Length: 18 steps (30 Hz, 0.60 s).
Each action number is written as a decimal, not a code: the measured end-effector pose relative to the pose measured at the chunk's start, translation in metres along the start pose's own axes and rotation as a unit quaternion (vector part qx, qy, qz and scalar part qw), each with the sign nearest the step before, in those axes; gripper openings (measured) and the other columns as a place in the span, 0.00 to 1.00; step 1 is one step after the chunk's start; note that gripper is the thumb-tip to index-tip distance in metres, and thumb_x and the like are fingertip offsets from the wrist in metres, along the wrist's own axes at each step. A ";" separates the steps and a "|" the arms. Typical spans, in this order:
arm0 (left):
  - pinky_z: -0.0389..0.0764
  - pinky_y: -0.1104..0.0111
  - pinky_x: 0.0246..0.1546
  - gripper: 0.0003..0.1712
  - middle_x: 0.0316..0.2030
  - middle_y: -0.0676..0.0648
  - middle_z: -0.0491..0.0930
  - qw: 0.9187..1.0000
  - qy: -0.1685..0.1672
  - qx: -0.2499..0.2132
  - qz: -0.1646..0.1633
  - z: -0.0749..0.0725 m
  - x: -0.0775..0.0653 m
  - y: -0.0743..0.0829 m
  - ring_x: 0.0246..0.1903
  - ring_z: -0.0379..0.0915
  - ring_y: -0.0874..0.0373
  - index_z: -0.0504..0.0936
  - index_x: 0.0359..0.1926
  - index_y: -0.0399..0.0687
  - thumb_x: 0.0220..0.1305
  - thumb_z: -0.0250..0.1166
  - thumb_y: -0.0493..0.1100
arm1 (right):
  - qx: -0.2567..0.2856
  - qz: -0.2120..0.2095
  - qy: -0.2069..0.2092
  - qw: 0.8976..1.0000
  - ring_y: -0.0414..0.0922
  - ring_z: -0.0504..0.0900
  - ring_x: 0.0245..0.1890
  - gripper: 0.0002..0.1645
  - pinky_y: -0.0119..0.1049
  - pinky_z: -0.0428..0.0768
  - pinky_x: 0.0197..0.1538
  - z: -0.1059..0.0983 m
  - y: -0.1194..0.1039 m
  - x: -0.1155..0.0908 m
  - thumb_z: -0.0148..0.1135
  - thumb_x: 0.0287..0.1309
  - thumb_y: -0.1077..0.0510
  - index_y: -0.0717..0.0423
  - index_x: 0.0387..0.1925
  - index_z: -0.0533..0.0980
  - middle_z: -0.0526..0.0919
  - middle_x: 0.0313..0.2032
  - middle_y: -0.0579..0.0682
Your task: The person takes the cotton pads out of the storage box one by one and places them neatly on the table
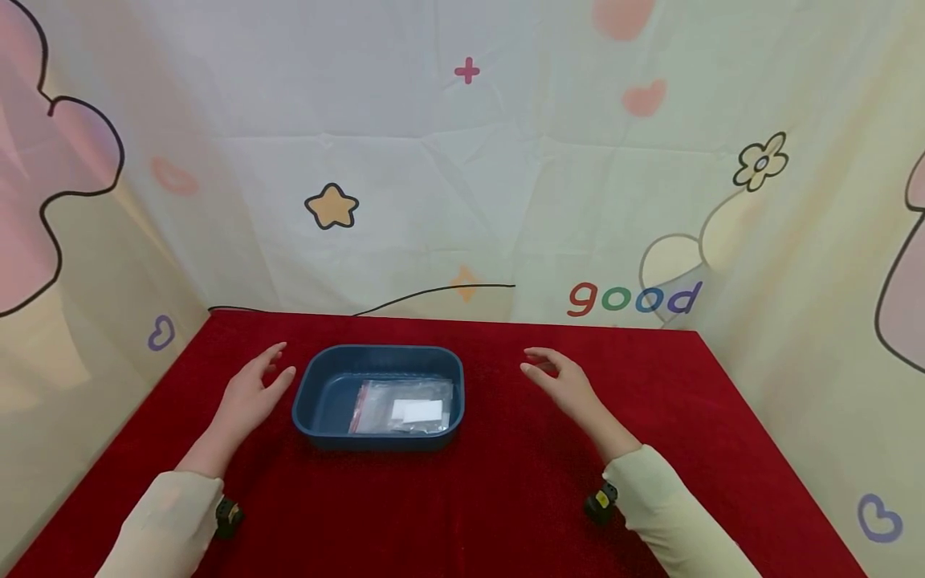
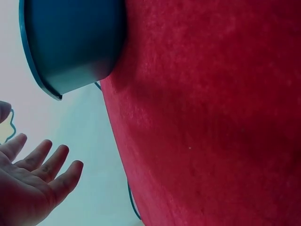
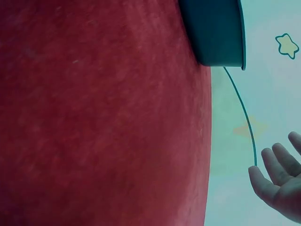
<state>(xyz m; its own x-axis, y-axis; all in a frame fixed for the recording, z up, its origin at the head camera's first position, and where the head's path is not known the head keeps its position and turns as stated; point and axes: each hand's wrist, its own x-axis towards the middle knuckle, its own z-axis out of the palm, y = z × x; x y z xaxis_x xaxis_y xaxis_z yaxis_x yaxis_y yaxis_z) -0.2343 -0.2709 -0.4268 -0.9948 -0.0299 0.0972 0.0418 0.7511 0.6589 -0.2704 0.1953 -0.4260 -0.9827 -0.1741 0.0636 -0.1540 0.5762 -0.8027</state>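
A blue rectangular bin (image 1: 379,441) with rounded corners stands on the red cloth, left of the middle in the head view. Inside it lie clear plastic zip bags (image 1: 376,405) with a white card or label (image 1: 421,411) showing. My left hand (image 1: 249,397) hovers just left of the bin, fingers relaxed and holding nothing; the left wrist view shows its fingers (image 2: 55,162) spread apart. To the right of the bin, a wider gap away, my right hand (image 1: 567,385) is held above the cloth with loosely bent fingers and nothing in them.
A red cloth (image 1: 520,498) covers the table. Behind and at both sides hangs a pale printed curtain (image 1: 405,104) with a star, hearts, a flower and the word "good". Each wrist wears a dark strapped device, such as the one on the right wrist (image 1: 601,502).
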 end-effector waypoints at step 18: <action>0.74 0.39 0.67 0.37 0.72 0.26 0.65 0.997 -0.025 -0.057 -0.046 0.008 0.005 0.000 0.68 0.66 0.29 0.56 0.78 0.35 0.78 0.54 0.48 | 0.031 0.019 -0.089 0.995 0.57 0.77 0.64 0.29 0.55 0.79 0.67 0.003 -0.039 0.022 0.56 0.73 0.50 0.57 0.69 0.71 0.78 0.65 0.61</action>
<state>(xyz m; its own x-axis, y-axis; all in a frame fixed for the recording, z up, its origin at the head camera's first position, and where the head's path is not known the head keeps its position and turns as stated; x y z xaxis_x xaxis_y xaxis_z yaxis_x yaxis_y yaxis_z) -0.2405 -0.2659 -0.4320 -0.9982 -0.0597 -0.0033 -0.0423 0.6672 0.7437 -0.2856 0.1665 -0.3948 -0.9528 -0.2956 -0.0692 -0.1052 0.5352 -0.8381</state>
